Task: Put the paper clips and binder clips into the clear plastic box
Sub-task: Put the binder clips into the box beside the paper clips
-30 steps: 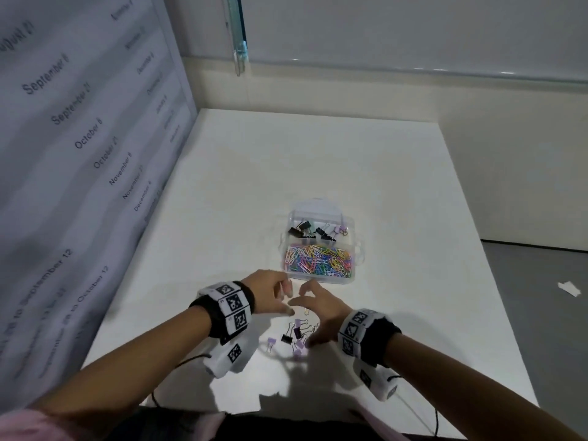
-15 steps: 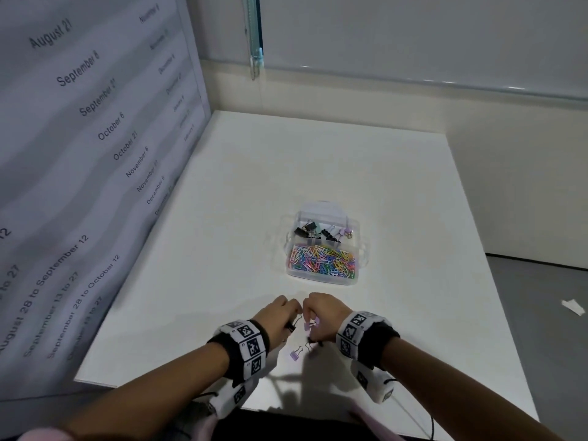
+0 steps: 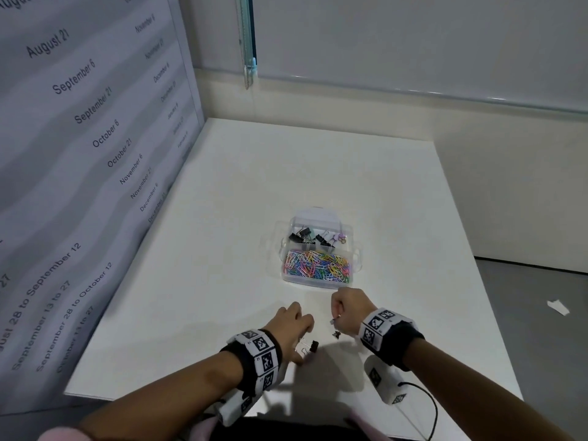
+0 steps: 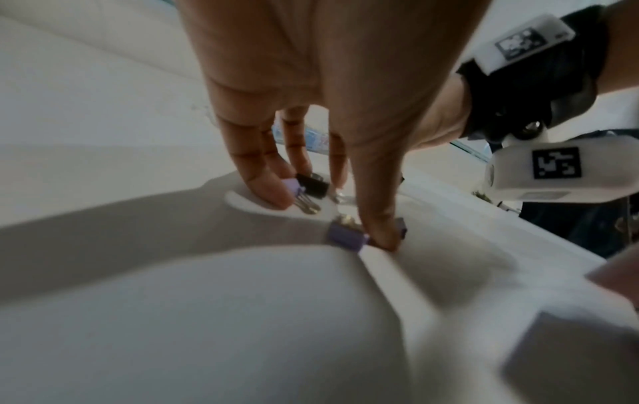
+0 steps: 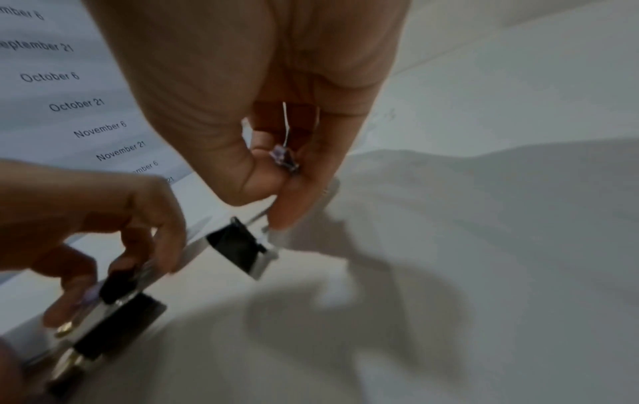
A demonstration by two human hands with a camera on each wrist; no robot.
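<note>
The clear plastic box stands mid-table with its lid open. Several binder clips fill its far compartment and coloured paper clips the near one. My right hand is curled just in front of the box. It holds a purple binder clip in the palm and pinches the wire of a black binder clip that dangles below. My left hand reaches down to the table, its fingers and thumb closing on purple binder clips and black ones.
The white table ends close to my body at its front edge. A printed date banner walls off the left side. Grey floor with a paper scrap lies to the right.
My hands have drawn apart. The right hand rose off the table with clips and shifted right, toward the box. The left hand stayed low over the loose clips.
</note>
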